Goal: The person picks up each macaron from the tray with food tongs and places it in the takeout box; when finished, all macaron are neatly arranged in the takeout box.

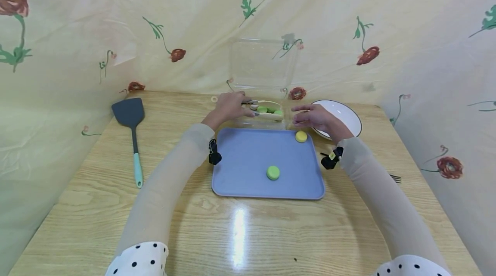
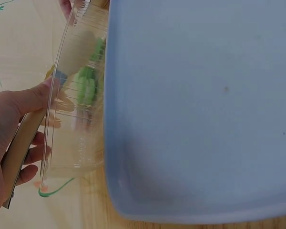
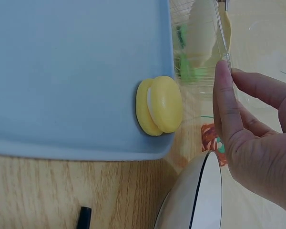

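Note:
My left hand (image 1: 231, 106) grips food tongs (image 2: 23, 150) with pale, broad tips. Those tips reach into a clear plastic box (image 2: 74, 150), around green macarons (image 1: 267, 110); whether they pinch one I cannot tell. Behind it, the clear lid (image 1: 263, 63) stands raised. At the box's right end, my right hand (image 3: 262, 119) pinches the rim between thumb and fingers. A blue tray (image 1: 244, 151) lies in front of the box. On it are a yellow macaron (image 3: 166, 104) in the far right corner and a green macaron (image 1: 273, 172) nearer the front.
A white bowl (image 1: 342, 114) with a dark rim stands right of the tray, beside my right hand. On the left lies a spatula (image 1: 129, 114) with a turquoise handle. Fork tines (image 1: 395, 178) show past my right forearm. A flowered cloth (image 1: 201, 17) hangs behind the table.

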Demonstrator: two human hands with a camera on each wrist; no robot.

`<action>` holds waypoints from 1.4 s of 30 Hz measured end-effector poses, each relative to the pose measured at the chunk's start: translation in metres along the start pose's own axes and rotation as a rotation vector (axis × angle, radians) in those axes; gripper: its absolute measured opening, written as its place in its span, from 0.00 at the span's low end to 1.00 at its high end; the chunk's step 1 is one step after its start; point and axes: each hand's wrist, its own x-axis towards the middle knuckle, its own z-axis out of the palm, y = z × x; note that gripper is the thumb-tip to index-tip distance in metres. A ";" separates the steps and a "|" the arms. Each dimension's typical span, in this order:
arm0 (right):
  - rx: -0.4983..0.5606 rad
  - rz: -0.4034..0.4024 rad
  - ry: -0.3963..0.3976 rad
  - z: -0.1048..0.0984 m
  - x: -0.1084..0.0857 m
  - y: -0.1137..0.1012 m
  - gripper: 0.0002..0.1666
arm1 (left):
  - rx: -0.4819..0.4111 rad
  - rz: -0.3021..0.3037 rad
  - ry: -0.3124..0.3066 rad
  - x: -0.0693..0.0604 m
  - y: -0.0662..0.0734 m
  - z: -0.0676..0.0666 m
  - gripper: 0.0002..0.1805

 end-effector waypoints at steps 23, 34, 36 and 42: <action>0.011 -0.005 -0.012 0.001 0.004 0.004 0.36 | 0.006 0.030 0.047 -0.010 -0.007 -0.003 0.39; 0.017 0.001 -0.018 0.000 0.002 0.002 0.37 | -0.015 0.069 0.104 -0.035 -0.019 -0.018 0.40; 0.021 0.004 -0.018 0.000 0.002 0.002 0.37 | -0.027 0.088 0.125 -0.042 -0.021 -0.019 0.40; 0.027 0.002 -0.009 -0.002 0.002 0.001 0.37 | -0.094 0.142 0.157 -0.062 -0.026 -0.020 0.40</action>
